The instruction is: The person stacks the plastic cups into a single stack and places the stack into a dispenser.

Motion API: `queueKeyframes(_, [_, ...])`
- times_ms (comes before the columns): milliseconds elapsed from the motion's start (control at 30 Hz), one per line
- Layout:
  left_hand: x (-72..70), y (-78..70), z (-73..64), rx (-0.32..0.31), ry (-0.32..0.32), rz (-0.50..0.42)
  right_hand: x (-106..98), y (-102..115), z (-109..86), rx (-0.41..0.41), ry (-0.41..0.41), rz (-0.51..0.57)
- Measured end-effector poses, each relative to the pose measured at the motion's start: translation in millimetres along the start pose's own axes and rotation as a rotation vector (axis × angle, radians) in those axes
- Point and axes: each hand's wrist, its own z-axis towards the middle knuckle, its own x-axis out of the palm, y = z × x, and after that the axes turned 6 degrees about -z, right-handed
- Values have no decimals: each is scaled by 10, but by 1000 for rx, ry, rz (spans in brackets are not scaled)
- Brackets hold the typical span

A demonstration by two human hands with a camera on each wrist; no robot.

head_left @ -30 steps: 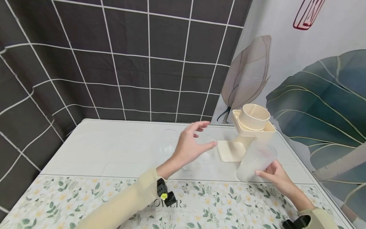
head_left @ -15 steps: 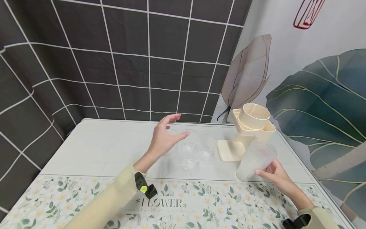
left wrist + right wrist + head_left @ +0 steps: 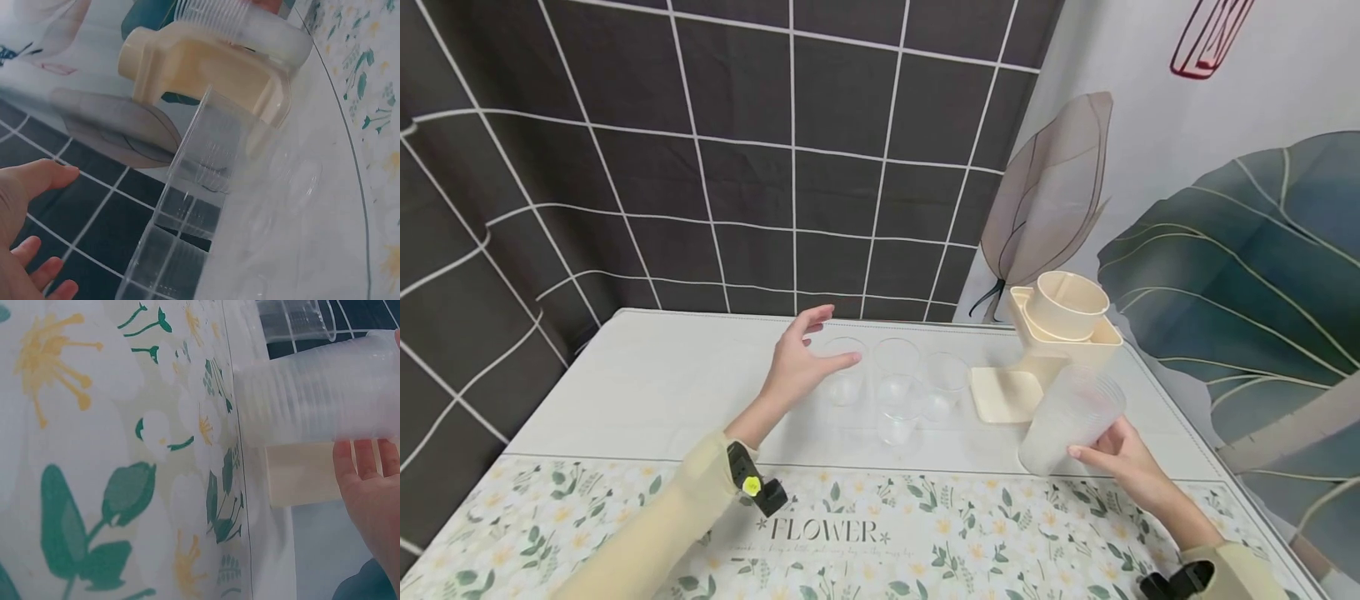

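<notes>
Several clear plastic cups [image 3: 898,421] stand grouped on the white part of the table in the head view. My left hand [image 3: 796,362] is beside the leftmost cup [image 3: 847,390], thumb and fingers spread apart and holding nothing. In the left wrist view, a gap shows between the left hand [image 3: 28,231] and the transparent cups [image 3: 206,162]. At the right, my right hand [image 3: 1127,462] grips the lower part of a tall stack of nested plastic cups [image 3: 1063,425]. Right-hand fingertips press the ribbed stack [image 3: 306,394] in the right wrist view.
A cream-coloured cup stand [image 3: 1007,396] with a round holder [image 3: 1067,307] on top stands behind the stack. A floral mat [image 3: 985,533] covers the front of the table. A dark grid-patterned cloth [image 3: 835,192] hangs behind the far edge.
My left hand has moved left, from near the right-hand cups to beside the leftmost one, bringing the other cups into sight. The right hand and its stack have stayed put.
</notes>
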Motion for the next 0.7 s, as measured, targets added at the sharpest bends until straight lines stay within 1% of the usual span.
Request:
queueKeyframes(100, [-43,50,20,-53,23,-39,-3,-4,1,-4,1,2])
queueKeyframes(167, [-69,82,30,-75,31,-54,-3,-6,2,-7,4,6])
queueKeyframes(433, [-149,238,53,-144,100,-35,-10,2,10,-11,7,5])
queueKeyframes(600, [-153,327,47,-198,142,-20,-16,-4,11,-14,13,24])
queueKeyframes(700, [-138,374,38,-211,165,-5,-15,-8,16,-14,15,29])
